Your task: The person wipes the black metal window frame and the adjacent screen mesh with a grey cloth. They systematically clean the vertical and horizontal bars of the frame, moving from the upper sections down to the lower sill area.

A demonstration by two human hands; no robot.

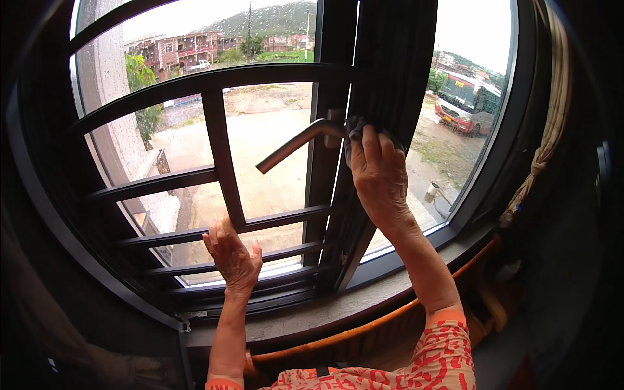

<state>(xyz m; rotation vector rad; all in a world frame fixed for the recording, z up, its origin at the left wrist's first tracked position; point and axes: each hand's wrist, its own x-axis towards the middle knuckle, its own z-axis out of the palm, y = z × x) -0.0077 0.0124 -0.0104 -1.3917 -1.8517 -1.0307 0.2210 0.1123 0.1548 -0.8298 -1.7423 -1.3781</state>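
Note:
My right hand (380, 172) is closed on a dark grey cloth (355, 130), which lies bunched against the black upright window frame (388, 71). Just left of the cloth, a metal window handle (292, 144) slants down to the left from its mount. Lower and to the left, my left hand (232, 257) has its fingers bent at a horizontal bar (172, 238) of the dark window grille, close to where a vertical bar (223, 156) meets it. The thumb stands apart, and the fingertips are partly hidden.
A stone-like sill (292, 330) runs below the window, with an orange-brown wooden chair or bench back (338, 338) in front of it. A tied beige curtain (541, 153) hangs at the right. Outside, beyond wet glass, stands a red and white bus (468, 101).

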